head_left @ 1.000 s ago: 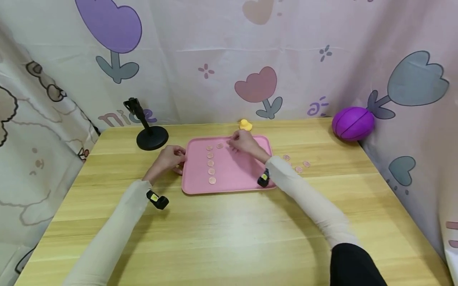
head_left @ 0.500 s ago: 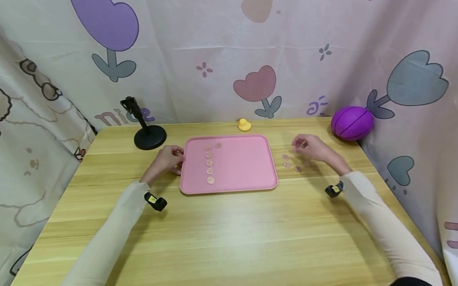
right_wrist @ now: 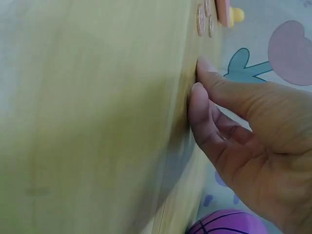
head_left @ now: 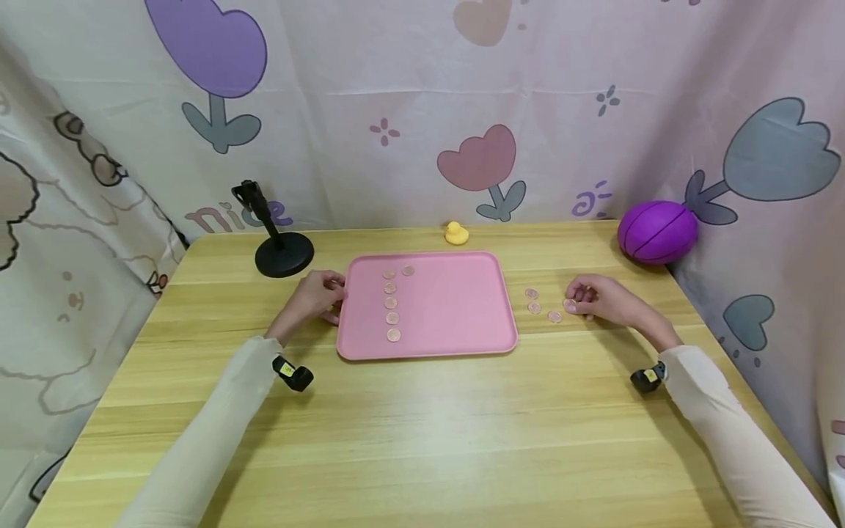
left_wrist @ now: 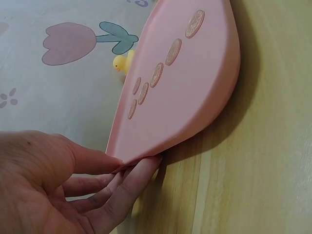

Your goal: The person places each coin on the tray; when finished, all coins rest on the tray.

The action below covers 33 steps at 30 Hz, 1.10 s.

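Observation:
A pink tray (head_left: 455, 308) lies on the wooden table. Copper-coloured coins (head_left: 392, 318) form a column on its left part, and another coin (head_left: 408, 270) lies beside the column's far end. My left hand (head_left: 315, 295) pinches the tray's left rim; in the left wrist view the thumb is on top and fingers are underneath. To the right of the tray, my right hand (head_left: 604, 301) reaches down to the table with thumb and forefinger at a coin (head_left: 569, 305). In the right wrist view that coin is hidden by the fingertips. Three loose coins (head_left: 534, 308) lie between this hand and the tray.
A yellow rubber duck (head_left: 456, 233) sits behind the tray. At the back left stands a black stand (head_left: 284, 254) with a round base. A purple ball (head_left: 657, 232) rests at the back right corner. Printed curtains (head_left: 396, 176) hang behind the table.
My right hand has left the tray's far side, where a coin now lies bare beside the column, and moved right, down to the loose coins. The left hand stays at the tray's rim.

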Motion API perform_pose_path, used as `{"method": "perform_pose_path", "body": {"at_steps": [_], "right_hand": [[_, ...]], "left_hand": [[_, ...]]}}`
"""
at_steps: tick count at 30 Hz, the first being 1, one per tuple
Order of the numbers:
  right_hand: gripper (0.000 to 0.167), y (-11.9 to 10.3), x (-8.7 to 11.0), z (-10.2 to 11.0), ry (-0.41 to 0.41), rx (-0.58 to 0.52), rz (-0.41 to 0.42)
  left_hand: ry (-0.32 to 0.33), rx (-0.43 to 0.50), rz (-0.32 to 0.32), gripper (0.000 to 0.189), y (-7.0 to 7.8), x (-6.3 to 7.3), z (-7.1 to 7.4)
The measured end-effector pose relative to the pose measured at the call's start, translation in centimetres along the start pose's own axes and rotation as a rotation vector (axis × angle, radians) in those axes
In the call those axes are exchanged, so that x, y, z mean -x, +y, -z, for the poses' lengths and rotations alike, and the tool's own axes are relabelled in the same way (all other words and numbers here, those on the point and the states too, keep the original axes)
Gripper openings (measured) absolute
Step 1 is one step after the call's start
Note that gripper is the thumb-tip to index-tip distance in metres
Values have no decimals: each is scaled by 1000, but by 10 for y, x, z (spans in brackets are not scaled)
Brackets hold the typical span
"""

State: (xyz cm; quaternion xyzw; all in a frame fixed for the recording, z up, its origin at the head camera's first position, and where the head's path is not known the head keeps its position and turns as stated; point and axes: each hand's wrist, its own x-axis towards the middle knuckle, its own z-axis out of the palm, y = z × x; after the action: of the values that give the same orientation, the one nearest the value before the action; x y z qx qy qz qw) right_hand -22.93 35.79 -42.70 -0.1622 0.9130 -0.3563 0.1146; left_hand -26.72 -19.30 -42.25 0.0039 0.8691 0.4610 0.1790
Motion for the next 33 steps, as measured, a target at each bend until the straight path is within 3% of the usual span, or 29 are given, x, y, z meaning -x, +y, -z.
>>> {"method": "perform_pose_path", "body": {"at_steps": [3, 6, 9, 11, 16, 21, 29, 33], "right_hand": [[14, -1, -3, -1, 13, -2, -33], [14, -8, -9, -4, 90, 25, -53], [14, -26, -21, -11, 194, -16, -63], [15, -42, -31, -17, 218, -80, -81], [25, -83, -66, -38, 138, -263, -146], [27, -114, -103, -68, 24, -407, -153], [21, -152, -150, -115, -39, -384, -131], [19, -162, -163, -132, -91, -490, -151]], "left_hand": [[6, -9, 5, 37, -1, 0, -1], [9, -14, 7, 37, 0, 0, -1], [11, -10, 4, 37, 1, -1, -2], [14, -6, 1, 36, 2, -1, -2], [20, -4, -11, 35, 1, 0, -2], [25, 3, -22, 35, 1, 1, -2], [19, 10, -24, 36, 1, 4, 0], [19, 16, -36, 37, 0, 4, -2]]}}
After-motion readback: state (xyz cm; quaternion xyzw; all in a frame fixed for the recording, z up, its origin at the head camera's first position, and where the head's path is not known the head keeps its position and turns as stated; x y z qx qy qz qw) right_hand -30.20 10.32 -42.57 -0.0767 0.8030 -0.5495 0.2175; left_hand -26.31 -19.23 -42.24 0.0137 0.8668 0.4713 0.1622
